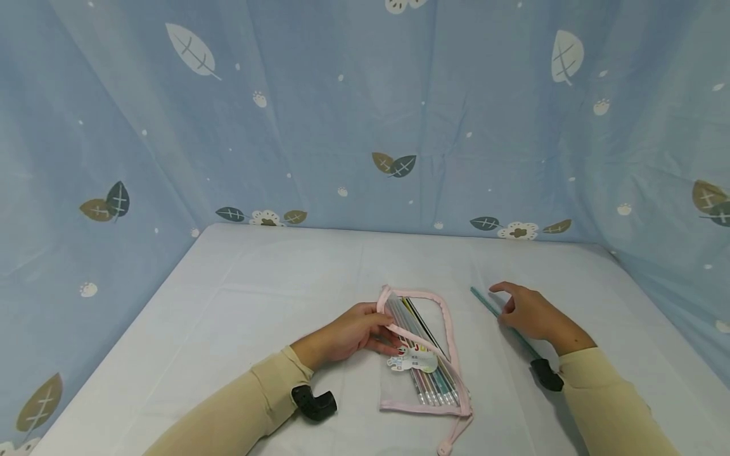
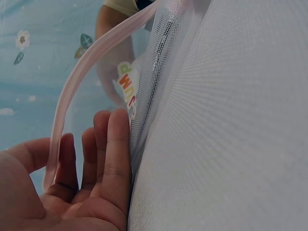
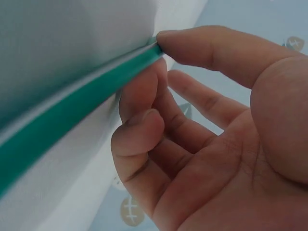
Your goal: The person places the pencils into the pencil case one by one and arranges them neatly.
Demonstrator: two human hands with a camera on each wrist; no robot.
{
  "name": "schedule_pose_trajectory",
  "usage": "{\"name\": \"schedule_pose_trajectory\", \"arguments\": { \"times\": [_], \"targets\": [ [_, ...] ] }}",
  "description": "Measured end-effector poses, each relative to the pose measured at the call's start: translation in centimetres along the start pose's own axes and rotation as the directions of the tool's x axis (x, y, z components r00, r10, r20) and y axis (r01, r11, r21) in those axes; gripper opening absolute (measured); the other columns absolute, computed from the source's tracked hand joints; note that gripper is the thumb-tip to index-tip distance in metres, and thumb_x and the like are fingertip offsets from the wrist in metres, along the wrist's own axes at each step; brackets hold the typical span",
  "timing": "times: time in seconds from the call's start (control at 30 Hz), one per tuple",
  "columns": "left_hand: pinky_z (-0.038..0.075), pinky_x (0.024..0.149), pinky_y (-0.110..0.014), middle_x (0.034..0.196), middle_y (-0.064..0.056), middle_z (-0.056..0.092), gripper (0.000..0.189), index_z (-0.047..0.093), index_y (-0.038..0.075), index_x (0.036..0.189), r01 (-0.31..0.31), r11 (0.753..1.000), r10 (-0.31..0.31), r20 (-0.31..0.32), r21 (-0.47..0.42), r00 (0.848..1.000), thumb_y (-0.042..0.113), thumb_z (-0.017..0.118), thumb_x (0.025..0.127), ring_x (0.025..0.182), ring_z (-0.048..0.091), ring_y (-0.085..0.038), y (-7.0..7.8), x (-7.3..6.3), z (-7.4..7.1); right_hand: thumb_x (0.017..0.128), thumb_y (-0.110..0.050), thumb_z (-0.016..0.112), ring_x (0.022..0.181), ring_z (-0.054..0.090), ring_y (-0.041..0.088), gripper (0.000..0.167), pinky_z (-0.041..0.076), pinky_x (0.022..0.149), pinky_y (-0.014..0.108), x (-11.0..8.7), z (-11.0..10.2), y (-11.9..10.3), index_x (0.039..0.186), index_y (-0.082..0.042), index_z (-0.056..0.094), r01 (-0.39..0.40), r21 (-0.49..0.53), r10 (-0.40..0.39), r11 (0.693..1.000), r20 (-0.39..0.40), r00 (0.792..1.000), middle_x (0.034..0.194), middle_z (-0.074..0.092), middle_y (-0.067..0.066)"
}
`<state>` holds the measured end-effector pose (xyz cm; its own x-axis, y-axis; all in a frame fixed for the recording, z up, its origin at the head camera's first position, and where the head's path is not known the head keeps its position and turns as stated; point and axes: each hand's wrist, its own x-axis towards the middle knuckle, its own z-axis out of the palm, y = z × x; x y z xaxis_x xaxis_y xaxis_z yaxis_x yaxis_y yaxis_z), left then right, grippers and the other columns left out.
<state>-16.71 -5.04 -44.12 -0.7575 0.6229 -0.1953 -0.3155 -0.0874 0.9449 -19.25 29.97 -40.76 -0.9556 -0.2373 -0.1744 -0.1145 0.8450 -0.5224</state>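
My left hand [image 1: 367, 330] pinches the pink-trimmed edge of a see-through pencil pouch [image 1: 393, 383]. In the left wrist view, the thumb and a finger meet at the pink trim [image 2: 72, 94], while the other fingers extend along the mesh. Several pencils [image 1: 424, 326] lie inside the pouch, behind a colourful label [image 1: 419, 360]. To the right, my right hand [image 1: 533, 311] holds a teal pencil [image 1: 487, 303] close to the table. The right wrist view shows its thumb tip on the teal pencil [image 3: 82, 103], with curled fingers on the other side.
A white-covered table [image 1: 285, 272] bears everything. Its far edge meets a blue patterned curtain [image 1: 319, 126]. A pink zip cord [image 1: 450, 443] trails from the pouch's near right corner. Black wrist cameras [image 1: 315, 403] sit at both sleeves.
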Motion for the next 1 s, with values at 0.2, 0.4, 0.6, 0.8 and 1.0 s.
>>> {"name": "schedule_pose_trajectory", "arguments": {
  "times": [0.2,0.4,0.6,0.8,1.0],
  "targets": [
    [0.062,0.09,-0.044,0.093,-0.011,0.065,0.032,0.047,-0.013,0.123,-0.005,1.0,0.005,0.009,0.007,1.0,0.012,0.047,0.103,0.087,0.07,-0.019,0.0,0.1,-0.1,0.088,-0.002,0.064,0.072,0.052,0.02,0.056,0.047,0.057,0.03,0.1,0.1,-0.3,0.141,0.003,0.048,0.031,0.039,-0.031,0.999,0.005,1.0,0.088,0.06,0.011],
    [0.062,0.09,-0.045,0.092,-0.01,0.065,0.031,0.048,-0.013,0.121,-0.007,1.0,0.007,0.011,0.011,1.0,0.012,0.047,0.103,0.086,0.07,-0.019,0.0,0.0,-0.1,0.09,-0.006,0.064,0.076,0.054,0.02,0.053,0.049,0.058,0.029,0.0,0.1,-1.0,0.141,0.001,0.05,0.061,0.08,-0.061,0.995,-0.004,0.998,0.096,0.062,0.013],
    [0.063,0.09,-0.045,0.092,-0.011,0.065,0.028,0.05,-0.01,0.119,0.0,1.0,0.0,0.001,0.006,1.0,0.012,0.048,0.102,0.086,0.07,-0.019,0.0,0.0,-0.1,0.093,-0.009,0.061,0.077,0.055,0.019,0.049,0.049,0.057,0.027,-0.2,0.0,-1.6,0.141,-0.002,0.052,0.089,0.125,-0.088,0.988,-0.014,0.996,0.098,0.063,0.011],
    [0.063,0.089,-0.045,0.092,-0.011,0.065,0.028,0.05,-0.011,0.119,0.0,1.0,0.0,0.001,0.003,1.0,0.012,0.048,0.102,0.086,0.071,-0.02,0.1,0.0,0.0,0.095,-0.011,0.062,0.075,0.056,0.019,0.046,0.052,0.057,0.027,-0.1,-0.2,-2.0,0.14,-0.006,0.054,0.117,0.158,-0.116,0.981,-0.019,0.993,0.099,0.062,0.01],
    [0.063,0.089,-0.045,0.092,-0.011,0.065,0.028,0.05,-0.011,0.118,-0.002,1.0,0.002,0.001,0.002,1.0,0.012,0.048,0.102,0.087,0.071,-0.02,0.0,0.0,0.0,0.097,-0.012,0.062,0.074,0.058,0.018,0.045,0.055,0.058,0.03,-0.2,-0.2,-2.3,0.14,-0.007,0.054,0.138,0.208,-0.138,0.968,-0.013,0.99,0.101,0.062,0.012]
  ]
}}
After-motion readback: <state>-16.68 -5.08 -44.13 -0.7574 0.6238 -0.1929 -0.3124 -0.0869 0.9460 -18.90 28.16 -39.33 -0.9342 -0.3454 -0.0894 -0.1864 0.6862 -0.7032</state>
